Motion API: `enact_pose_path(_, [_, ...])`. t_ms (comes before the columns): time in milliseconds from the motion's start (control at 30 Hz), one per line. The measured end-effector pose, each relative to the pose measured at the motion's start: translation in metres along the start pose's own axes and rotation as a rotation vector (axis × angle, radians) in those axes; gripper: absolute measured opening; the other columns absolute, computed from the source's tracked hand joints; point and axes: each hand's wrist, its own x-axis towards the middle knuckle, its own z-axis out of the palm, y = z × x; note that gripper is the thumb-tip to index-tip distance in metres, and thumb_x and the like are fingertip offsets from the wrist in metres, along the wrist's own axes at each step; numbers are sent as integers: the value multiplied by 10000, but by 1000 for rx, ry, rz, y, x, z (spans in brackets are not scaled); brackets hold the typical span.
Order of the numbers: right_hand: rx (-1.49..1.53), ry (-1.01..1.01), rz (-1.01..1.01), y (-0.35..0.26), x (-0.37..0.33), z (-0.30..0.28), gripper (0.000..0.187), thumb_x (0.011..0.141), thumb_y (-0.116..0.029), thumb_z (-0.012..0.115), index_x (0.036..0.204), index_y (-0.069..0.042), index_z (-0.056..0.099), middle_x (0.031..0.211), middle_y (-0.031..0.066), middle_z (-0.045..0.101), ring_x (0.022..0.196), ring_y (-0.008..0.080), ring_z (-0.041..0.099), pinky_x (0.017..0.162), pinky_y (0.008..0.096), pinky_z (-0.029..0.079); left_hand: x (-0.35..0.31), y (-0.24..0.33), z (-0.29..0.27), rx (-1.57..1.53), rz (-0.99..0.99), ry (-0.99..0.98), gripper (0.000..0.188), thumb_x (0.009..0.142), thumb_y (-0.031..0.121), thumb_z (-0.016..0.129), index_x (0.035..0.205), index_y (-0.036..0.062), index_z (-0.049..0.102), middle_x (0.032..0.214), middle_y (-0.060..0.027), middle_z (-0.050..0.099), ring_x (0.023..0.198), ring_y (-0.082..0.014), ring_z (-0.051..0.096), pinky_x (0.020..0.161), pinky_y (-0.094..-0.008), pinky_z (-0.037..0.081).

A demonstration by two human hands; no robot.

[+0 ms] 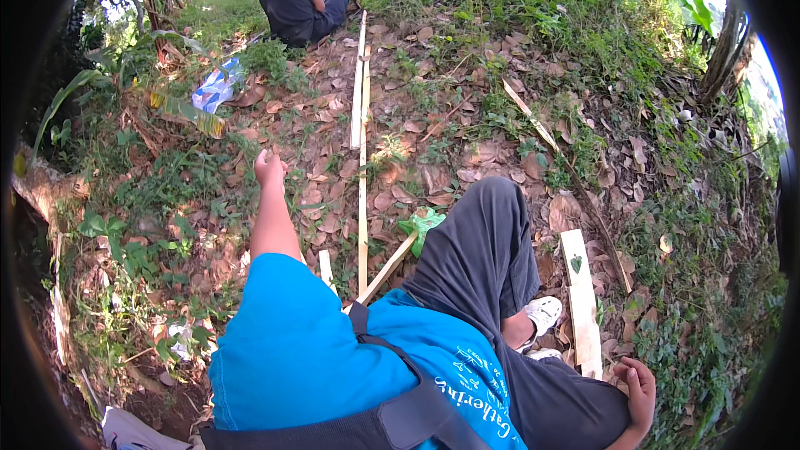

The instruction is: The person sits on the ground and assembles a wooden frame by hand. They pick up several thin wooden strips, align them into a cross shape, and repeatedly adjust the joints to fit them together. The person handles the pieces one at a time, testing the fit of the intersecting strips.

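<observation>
Two long, pale wood strips (357,108) on brown leaves (312,193) look already cut, but what is left is unclear, I cannot tell if the left hand (269,170) grips anything, and the right hand (640,392) is loosely open.

Pale, flat wooden boards (586,329) lie at near right on leaf-strewn ground (492,154). To their left, long, thin, pale wooden strips (362,192) stretch from near to far.

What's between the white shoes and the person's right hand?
Pale wooden boards lie between the white shoes and right hand, as the head view shows.
</observation>
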Motion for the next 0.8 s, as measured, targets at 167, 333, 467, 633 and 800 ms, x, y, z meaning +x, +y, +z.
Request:
enact_pose_path(167, [47,88,17,10,-21,-2,301,1049,-156,557,1266,37,637,1026,109,731,969,161,678,908,300,519,-6,-26,26,-13,4,-53,599,887,60,595,1471,15,470,743,-59,642,555,-127,544,558,-276,462])
enact_pose_path(333, [57,107,3,21,-35,-2,298,1053,-147,541,1271,37,627,1040,109,725,970,165,678,909,310,530,-5,-72,59,146,19,-136,530,918,78,638,1434,61,521,899,-17,657,626,-99,580,525,-251,464])
enact_pose_path(467, [50,131,23,25,-41,-4,297,1055,-157,546,1261,40,629,1036,106,725,969,163,679,908,305,532,-56,-77,102,170,-65,-350,419,961,139,673,1368,88,582,936,3,673,661,-73,602,539,-215,487])
enact_pose_path(633, [75,145,59,19,-36,0,296,1053,-153,550,1255,48,629,1030,108,728,964,163,678,910,313,532,-90,-58,132,56,-98,-446,309,1016,197,605,1286,49,624,828,-1,663,622,-68,593,523,-215,479])
enact_pose_path(800, [53,147,52,15,-31,-2,296,1052,-157,550,1252,45,634,1029,109,729,961,163,678,904,315,532,-91,-49,149,18,-70,-503,340,996,159,572,1312,40,612,767,-7,638,609,-59,585,521,-209,477])
